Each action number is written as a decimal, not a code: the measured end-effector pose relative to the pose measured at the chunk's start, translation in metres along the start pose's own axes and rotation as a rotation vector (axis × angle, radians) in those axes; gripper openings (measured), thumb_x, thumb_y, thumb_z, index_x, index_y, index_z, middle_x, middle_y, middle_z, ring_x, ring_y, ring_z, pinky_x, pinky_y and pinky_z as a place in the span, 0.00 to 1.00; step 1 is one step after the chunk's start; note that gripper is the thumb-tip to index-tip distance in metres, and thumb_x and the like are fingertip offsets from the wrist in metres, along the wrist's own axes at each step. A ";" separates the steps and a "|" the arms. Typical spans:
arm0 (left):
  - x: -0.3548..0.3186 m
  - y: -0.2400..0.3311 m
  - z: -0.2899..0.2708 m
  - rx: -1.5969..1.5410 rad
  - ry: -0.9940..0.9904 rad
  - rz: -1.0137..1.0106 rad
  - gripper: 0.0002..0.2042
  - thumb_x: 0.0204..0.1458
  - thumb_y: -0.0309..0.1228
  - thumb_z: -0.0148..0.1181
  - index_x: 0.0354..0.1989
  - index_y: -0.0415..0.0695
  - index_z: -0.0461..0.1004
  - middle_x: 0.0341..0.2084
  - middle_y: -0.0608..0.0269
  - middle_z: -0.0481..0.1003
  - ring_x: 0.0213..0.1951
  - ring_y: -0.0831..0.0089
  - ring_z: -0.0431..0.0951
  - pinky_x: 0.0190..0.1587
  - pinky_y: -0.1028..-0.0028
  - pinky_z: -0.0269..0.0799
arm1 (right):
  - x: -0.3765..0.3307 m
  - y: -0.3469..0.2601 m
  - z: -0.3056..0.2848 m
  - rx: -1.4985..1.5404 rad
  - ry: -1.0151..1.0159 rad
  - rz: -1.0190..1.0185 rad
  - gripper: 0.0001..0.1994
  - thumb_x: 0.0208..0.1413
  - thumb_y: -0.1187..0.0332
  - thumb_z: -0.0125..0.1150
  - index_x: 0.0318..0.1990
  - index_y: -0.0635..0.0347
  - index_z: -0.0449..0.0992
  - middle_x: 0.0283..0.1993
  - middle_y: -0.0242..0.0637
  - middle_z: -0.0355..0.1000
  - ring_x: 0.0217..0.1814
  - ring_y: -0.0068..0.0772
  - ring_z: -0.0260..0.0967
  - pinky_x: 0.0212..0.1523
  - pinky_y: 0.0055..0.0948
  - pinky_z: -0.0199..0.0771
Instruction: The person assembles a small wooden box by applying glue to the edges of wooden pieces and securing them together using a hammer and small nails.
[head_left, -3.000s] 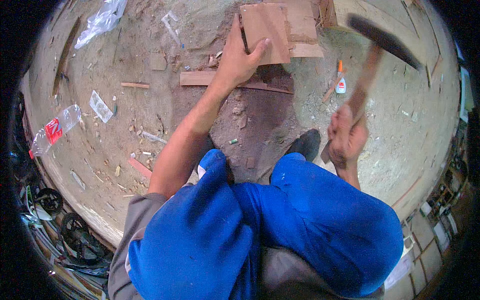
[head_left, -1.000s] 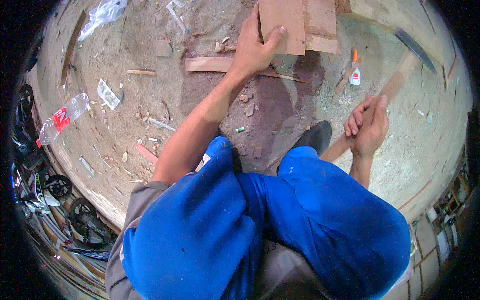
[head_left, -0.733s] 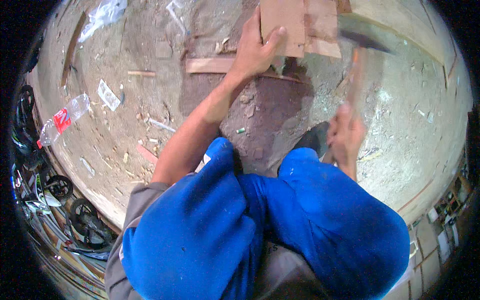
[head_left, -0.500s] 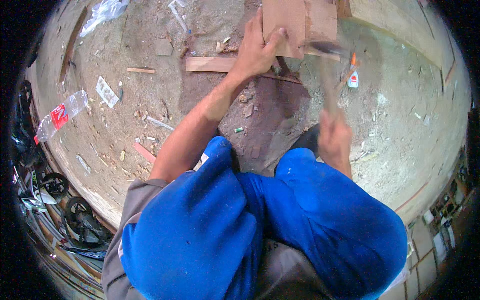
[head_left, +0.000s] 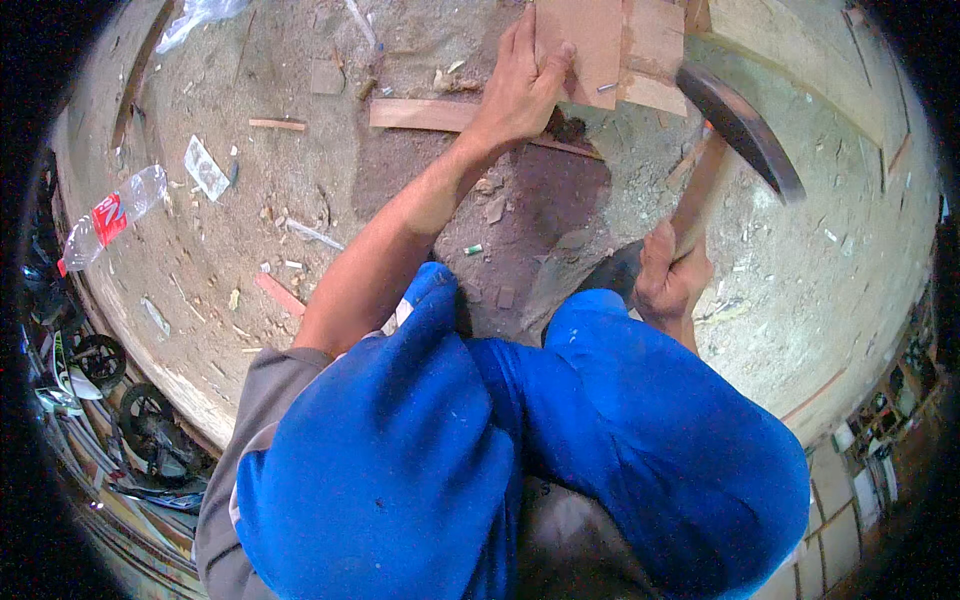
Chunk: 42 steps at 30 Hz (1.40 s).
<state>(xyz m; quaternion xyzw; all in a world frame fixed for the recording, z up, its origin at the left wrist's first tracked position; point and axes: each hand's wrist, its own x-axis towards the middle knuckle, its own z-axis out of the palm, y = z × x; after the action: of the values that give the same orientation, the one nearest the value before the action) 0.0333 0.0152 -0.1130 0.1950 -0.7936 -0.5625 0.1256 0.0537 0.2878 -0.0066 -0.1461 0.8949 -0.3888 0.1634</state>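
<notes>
My left hand (head_left: 522,88) is closed on the left edge of a flat wooden board (head_left: 590,50), its thumb lying on the board's face. A small nail (head_left: 607,87) shows near the board's lower right corner. My right hand (head_left: 674,275) is wrapped round the wooden handle of a hammer (head_left: 738,130). The dark metal head is up, to the right of the board and apart from it. Beside the first board lies another wooden piece (head_left: 652,45). A thin wooden strip (head_left: 420,114) passes beneath my left wrist.
On the dirt floor at the left lie a clear plastic bottle (head_left: 115,218) with a red label, a torn packet (head_left: 207,168) and a plastic bag (head_left: 200,18). A long timber (head_left: 815,70) lies at upper right. Motorbikes (head_left: 150,430) stand beyond the lower left edge.
The hammer has swung up and right, away from the board's corner, and now covers most of the orange-tipped white bottle. My left hand keeps its hold on the board.
</notes>
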 end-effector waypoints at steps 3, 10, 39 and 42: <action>0.007 -0.014 -0.007 -0.021 0.003 -0.013 0.40 0.68 0.50 0.48 0.75 0.29 0.45 0.68 0.31 0.57 0.70 0.39 0.59 0.71 0.55 0.58 | 0.019 -0.002 0.014 -0.306 -0.156 0.052 0.14 0.67 0.60 0.60 0.43 0.64 0.74 0.25 0.55 0.75 0.28 0.62 0.78 0.26 0.49 0.74; 0.007 -0.013 -0.001 -0.059 -0.047 -0.020 0.40 0.69 0.49 0.48 0.74 0.27 0.45 0.71 0.30 0.53 0.73 0.39 0.53 0.73 0.55 0.53 | 0.009 -0.004 0.014 -0.250 -0.079 0.010 0.12 0.66 0.61 0.61 0.41 0.63 0.73 0.24 0.58 0.73 0.29 0.68 0.75 0.26 0.54 0.72; 0.015 0.047 -0.039 0.851 -0.245 0.564 0.43 0.46 0.45 0.72 0.73 0.51 0.63 0.75 0.61 0.57 0.78 0.52 0.48 0.74 0.32 0.39 | 0.003 0.049 -0.020 0.016 0.245 0.374 0.20 0.70 0.54 0.58 0.34 0.65 0.73 0.23 0.38 0.68 0.24 0.30 0.66 0.26 0.36 0.65; 0.021 0.042 -0.049 0.813 -0.195 0.699 0.36 0.47 0.38 0.70 0.69 0.49 0.69 0.70 0.58 0.66 0.73 0.50 0.59 0.74 0.43 0.53 | 0.009 0.049 -0.018 -0.022 0.270 0.347 0.22 0.68 0.53 0.59 0.34 0.66 0.71 0.23 0.48 0.69 0.24 0.42 0.68 0.28 0.43 0.65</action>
<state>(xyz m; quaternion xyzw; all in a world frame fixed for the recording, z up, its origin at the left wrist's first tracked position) 0.0275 -0.0236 -0.0574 -0.1006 -0.9727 -0.1504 0.1454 0.0319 0.3285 -0.0333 0.0619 0.9245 -0.3612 0.1050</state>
